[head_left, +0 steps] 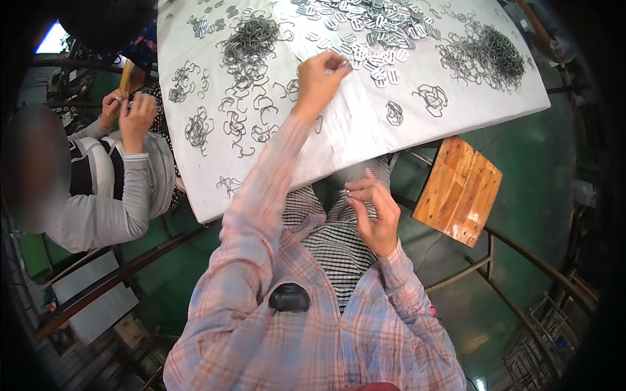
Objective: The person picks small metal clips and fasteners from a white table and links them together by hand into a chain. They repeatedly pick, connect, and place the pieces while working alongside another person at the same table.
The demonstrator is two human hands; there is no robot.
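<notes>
My left hand (317,79) stretches over the white-covered table (352,140), its fingers pinched at the near edge of a heap of flat silver slide buckles (391,29). A glint of metal shows at those fingertips, too small to make out fully. Lower and to the right, my right hand (377,212) is off the table, above my lap. Thumb and fingertips there pinch a small silver metal piece (344,192), whose exact shape is unclear. Bent wire hooks lie in a dense pile (251,39) left of the buckles and another pile (499,55) at the right.
Loose wire hooks (257,111) are scattered over the table's left half. A small clump of hooks (432,99) lies near the right edge. A wooden stool (460,189) stands right of me. At the left sits a co-worker (117,176), hands raised near a yellow strip.
</notes>
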